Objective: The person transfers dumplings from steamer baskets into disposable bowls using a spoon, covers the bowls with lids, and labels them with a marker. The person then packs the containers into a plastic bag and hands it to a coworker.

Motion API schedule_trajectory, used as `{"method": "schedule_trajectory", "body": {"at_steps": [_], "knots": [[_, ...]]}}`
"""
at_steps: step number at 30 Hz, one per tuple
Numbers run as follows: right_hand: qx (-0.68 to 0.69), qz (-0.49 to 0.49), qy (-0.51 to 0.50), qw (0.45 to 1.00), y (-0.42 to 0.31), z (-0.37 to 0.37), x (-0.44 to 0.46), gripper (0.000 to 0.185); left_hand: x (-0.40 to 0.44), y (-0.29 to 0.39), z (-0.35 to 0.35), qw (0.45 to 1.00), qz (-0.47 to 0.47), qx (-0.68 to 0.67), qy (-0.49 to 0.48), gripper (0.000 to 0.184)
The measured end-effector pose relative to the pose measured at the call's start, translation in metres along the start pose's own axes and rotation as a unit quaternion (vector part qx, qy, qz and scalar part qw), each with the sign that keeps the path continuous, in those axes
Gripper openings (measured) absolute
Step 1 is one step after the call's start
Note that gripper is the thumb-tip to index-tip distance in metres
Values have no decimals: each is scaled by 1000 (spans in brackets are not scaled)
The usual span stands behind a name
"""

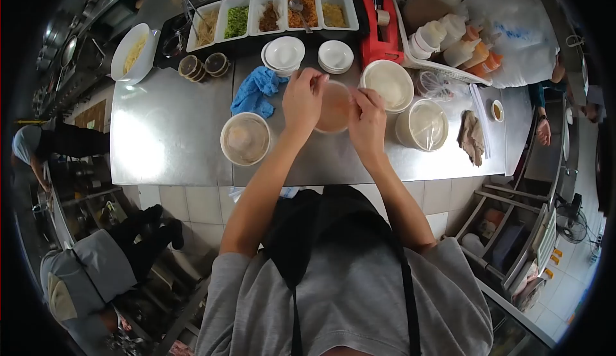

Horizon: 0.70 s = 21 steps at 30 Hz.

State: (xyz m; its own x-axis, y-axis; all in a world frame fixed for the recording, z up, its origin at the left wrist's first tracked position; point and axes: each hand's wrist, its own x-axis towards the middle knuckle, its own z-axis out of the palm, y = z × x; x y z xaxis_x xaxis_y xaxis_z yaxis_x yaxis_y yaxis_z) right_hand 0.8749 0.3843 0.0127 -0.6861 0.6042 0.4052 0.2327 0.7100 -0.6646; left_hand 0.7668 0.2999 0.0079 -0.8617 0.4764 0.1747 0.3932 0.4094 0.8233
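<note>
1. Reaching over the steel counter (173, 131), the person (333, 247) has a round brownish tub (334, 111) between both hands, near a blue cloth (255, 91).
2. The left hand (304, 99) curls its fingers nearly together at the tub's edge; the right hand (369, 118) mirrors it opposite.
3. Whether they pinch anything, I can't tell.

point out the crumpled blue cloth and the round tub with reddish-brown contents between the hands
Crumpled blue cloth (255, 93): head view, on its folded middle.
Round tub with reddish-brown contents (331, 130): head view, on its near rim.
</note>
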Motion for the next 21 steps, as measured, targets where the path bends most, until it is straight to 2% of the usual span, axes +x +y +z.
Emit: {"method": "schedule_trajectory", "body": {"at_steps": [1,4,7,10,13,16,19,21], "knots": [[25,18,-15,999,0,0,-2,19,-9,2,0,1000,-8,-8,27,9],[77,56,-52,994,-4,-3,-23,24,-37,8,-13,977,179,111,30,19],[104,81,-76,988,-14,-4,-37,31,-64,16,-14,956,222,174,-81,34],[157,120,-83,977,-16,0,-47,32,-65,12,-18,947,212,204,-129,44],[185,117,-59,974,-9,10,-54,32,-65,16,-16,936,212,246,-133,44],[217,117,-79,966,-3,6,-47,29,-63,15,-13,945,199,226,-125,47],[259,240,-120,928,0,-29,-32,24,-60,31,-20,930,196,267,-158,51],[150,163,-6,975,4,-55,-5,21,-57,33,-17,935,179,259,-164,51]]}}
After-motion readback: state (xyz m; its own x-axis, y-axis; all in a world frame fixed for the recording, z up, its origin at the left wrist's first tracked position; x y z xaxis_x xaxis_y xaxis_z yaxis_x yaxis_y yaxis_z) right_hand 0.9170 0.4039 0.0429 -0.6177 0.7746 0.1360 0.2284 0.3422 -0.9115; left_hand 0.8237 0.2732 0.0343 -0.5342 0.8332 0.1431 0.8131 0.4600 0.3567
